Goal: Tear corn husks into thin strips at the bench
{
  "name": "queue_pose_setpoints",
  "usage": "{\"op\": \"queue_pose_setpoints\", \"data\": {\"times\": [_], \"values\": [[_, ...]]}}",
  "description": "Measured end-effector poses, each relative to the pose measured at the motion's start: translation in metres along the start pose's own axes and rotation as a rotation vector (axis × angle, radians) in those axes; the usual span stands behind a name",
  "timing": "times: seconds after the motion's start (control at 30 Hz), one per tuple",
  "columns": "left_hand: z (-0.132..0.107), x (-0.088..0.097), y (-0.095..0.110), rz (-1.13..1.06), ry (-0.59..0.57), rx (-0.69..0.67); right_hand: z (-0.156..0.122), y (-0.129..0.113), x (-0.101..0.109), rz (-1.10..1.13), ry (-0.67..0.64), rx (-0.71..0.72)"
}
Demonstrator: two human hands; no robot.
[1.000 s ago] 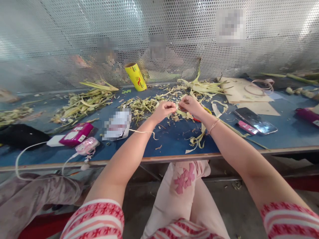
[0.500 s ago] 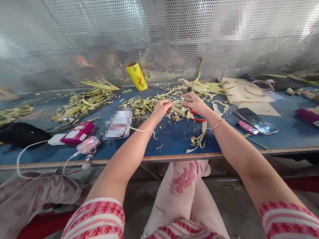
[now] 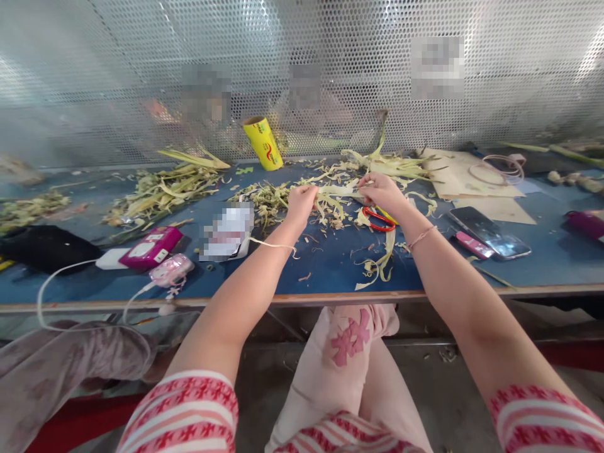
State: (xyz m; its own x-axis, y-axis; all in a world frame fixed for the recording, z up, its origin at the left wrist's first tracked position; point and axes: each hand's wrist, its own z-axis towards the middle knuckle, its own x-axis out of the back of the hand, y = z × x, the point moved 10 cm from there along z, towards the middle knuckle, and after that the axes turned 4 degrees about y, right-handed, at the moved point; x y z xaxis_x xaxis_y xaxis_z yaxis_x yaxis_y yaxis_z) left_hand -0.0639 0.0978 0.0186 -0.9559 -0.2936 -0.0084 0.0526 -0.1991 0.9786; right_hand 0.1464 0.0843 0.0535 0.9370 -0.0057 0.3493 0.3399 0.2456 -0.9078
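Observation:
A pale, flat strip of plant leaf is stretched sideways between my two hands. My left hand pinches its left end, the fingers closed. At the strip's right end, my right hand has its thumb and fingers curled together on it. Just below the right hand lie scissors with red handles, partly covered by that hand. Peeled leaf scraps are heaped behind and left of my left hand. Curled peelings hang toward the front edge below the scissors.
A yellow cardboard tube leans near the perforated metal screen. Leaf bundles lie at left, and stalks at the back. Phone, pink stick, cardboard, purple box and cable surround the hands. Someone's legs are at left.
My hands have moved slightly apart, the left one leftward and the right one rightward. The pale leaf strip now spans the gap between them. More of the scissors shows.

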Motion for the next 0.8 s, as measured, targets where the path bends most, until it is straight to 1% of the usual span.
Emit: {"op": "queue_pose_setpoints", "data": {"times": [0.07,0.13,0.23,0.27,0.3,0.37,0.43,0.47,0.53,0.57,0.63,0.7,0.8], "values": [[-0.001,0.004,0.001,-0.002,0.023,-0.003,-0.002,-0.005,-0.005,0.022,-0.047,0.031],[-0.003,0.004,0.005,0.048,0.016,-0.017,-0.006,-0.012,-0.011,0.117,-0.117,0.059],[-0.009,0.0,0.019,0.238,-0.027,-0.128,-0.013,-0.023,-0.017,0.346,-0.219,0.085],[-0.012,-0.005,0.023,0.285,-0.065,-0.174,-0.015,-0.026,-0.018,0.422,-0.247,0.086],[-0.015,-0.012,0.027,0.31,-0.126,-0.213,-0.017,-0.029,-0.018,0.491,-0.271,0.08],[-0.025,-0.029,0.029,0.297,-0.301,-0.259,-0.02,-0.032,-0.018,0.6,-0.308,0.055],[-0.037,-0.046,0.03,0.257,-0.488,-0.294,-0.023,-0.035,-0.02,0.656,-0.341,0.035],[-0.044,-0.053,0.031,0.239,-0.563,-0.313,-0.025,-0.036,-0.021,0.667,-0.354,0.035],[-0.055,-0.061,0.036,0.22,-0.659,-0.369,-0.028,-0.04,-0.024,0.663,-0.377,0.044],[-0.059,-0.063,0.038,0.219,-0.682,-0.394,-0.029,-0.041,-0.026,0.656,-0.387,0.046],[-0.062,-0.064,0.038,0.218,-0.676,-0.393,-0.03,-0.04,-0.031,0.645,-0.411,0.032],[-0.06,-0.062,0.031,0.228,-0.63,-0.332,-0.029,-0.037,-0.035,0.644,-0.411,-0.004],[-0.056,-0.062,0.02,0.245,-0.581,-0.232,-0.025,-0.027,-0.035,0.626,-0.349,-0.075]]}}
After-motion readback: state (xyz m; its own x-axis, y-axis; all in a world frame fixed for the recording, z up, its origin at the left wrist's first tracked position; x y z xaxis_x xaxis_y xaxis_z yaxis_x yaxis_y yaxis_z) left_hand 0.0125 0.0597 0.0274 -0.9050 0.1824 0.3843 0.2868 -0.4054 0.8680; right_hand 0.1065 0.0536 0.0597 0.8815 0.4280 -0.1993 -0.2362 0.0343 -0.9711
